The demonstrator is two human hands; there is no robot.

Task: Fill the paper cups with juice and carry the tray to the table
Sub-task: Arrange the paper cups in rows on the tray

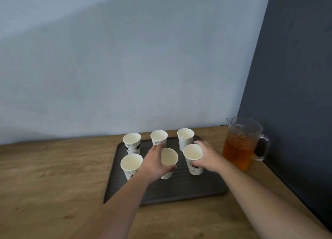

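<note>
Several white paper cups with dark prints stand on a dark ribbed tray [179,190], all looking empty. My left hand [154,165] grips the front middle cup [169,158], which leans to the right. My right hand [208,158] wraps the front right cup [192,153] from its right side. Three cups line the tray's back: back left cup [132,141], back middle cup [159,137], back right cup [185,137]. The front left cup [131,164] stands untouched. A clear measuring jug [240,145] of amber juice stands to the right of the tray, handle pointing right.
The tray lies on a wooden counter [53,176] against a pale wall [125,68]. A dark wall [296,77] closes off the right side just behind the jug. Bare wood stretches to the left of the tray.
</note>
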